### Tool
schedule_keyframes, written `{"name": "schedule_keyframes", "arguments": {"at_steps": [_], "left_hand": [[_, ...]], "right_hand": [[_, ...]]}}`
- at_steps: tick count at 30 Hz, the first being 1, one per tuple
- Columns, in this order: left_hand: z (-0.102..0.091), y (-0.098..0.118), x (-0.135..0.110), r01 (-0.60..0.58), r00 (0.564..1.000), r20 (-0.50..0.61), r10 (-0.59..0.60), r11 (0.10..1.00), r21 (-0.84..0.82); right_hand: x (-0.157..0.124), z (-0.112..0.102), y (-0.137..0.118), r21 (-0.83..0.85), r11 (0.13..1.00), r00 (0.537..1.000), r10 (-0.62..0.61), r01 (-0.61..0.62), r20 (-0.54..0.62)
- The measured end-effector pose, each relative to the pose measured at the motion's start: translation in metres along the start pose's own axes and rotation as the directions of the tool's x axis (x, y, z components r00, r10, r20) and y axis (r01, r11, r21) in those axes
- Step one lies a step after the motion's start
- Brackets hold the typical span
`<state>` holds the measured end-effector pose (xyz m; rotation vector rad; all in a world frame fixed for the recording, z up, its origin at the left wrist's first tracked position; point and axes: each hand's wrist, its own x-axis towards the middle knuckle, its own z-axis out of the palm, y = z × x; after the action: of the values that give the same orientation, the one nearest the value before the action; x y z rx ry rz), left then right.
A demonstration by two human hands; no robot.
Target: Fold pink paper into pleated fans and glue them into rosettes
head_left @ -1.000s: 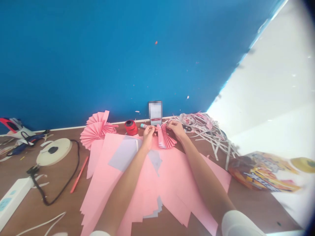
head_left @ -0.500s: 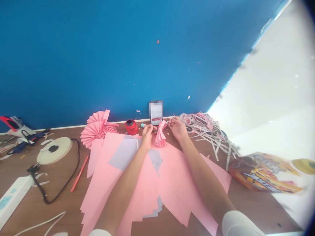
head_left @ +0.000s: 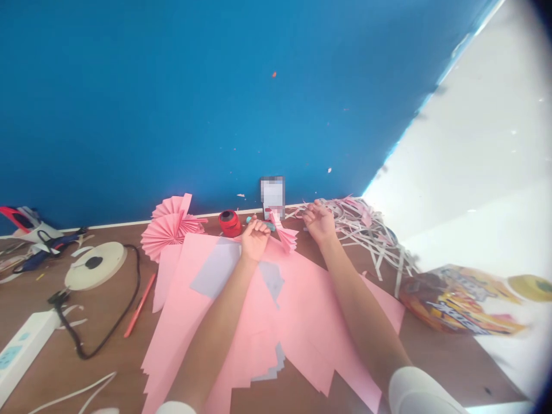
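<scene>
A pleated strip of pink paper (head_left: 285, 233), gathered narrow near its upper end and fanned below, tilts between my two hands. My left hand (head_left: 255, 238) is closed with curled fingers, just left of the pleated paper; what it holds, if anything, is too small to see. Behind those fingers a teal object (head_left: 270, 225) shows in part. On the other side, my right hand (head_left: 319, 223) has its fingers drawn together, apart from the paper, and I cannot make out anything between them. Pink sheets (head_left: 306, 322) lie spread under both forearms.
A pleated pink fan (head_left: 172, 227) and a red roll (head_left: 230, 223) stand near the blue wall. A phone-like device (head_left: 272, 192) leans there. Paper strips (head_left: 371, 230) heap at right, beside a snack bag (head_left: 466, 302). Leftward are a red pen (head_left: 140, 305), white reel (head_left: 95, 265) and power strip (head_left: 28, 351).
My hands have moved farther apart, the left one curling tighter and the right one shifting right. The pleated paper has swung, its top now leaning left and its fanned end right.
</scene>
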<state>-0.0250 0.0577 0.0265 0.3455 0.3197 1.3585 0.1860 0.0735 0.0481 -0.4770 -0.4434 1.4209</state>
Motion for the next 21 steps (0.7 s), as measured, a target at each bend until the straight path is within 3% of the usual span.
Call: {"name": "schedule_keyframes", "arguments": {"at_steps": [8,12,14,17,19,21], "left_hand": [[0.005,0.005,-0.004,-0.053,0.998,0.052,0.042,0.972,0.228],[0.001,0.002,-0.001,-0.118,0.993,0.049,0.108,0.856,0.503],[0.001,-0.003,-0.001,-0.142,0.988,0.063,0.140,0.683,0.717],[0.003,-0.012,-0.006,-0.184,0.980,0.155,0.128,0.259,0.948],[0.005,-0.018,-0.010,-0.195,0.974,0.199,0.105,-0.048,0.980],[0.007,-0.021,-0.013,-0.178,0.974,0.210,0.091,-0.271,0.946]], "right_hand": [[0.004,-0.010,-0.010,-0.224,0.975,0.996,-0.029,0.011,-0.080],[0.004,-0.015,-0.018,-0.267,0.962,0.992,-0.084,0.056,-0.096],[0.005,-0.015,-0.020,-0.281,0.957,0.991,-0.098,0.069,-0.092],[0.005,-0.011,-0.017,-0.331,0.942,0.993,-0.089,0.058,-0.079],[0.004,-0.007,-0.013,-0.393,0.919,0.993,-0.079,0.038,-0.088],[0.002,-0.003,-0.009,-0.487,0.873,0.992,-0.079,0.021,-0.100]]}}
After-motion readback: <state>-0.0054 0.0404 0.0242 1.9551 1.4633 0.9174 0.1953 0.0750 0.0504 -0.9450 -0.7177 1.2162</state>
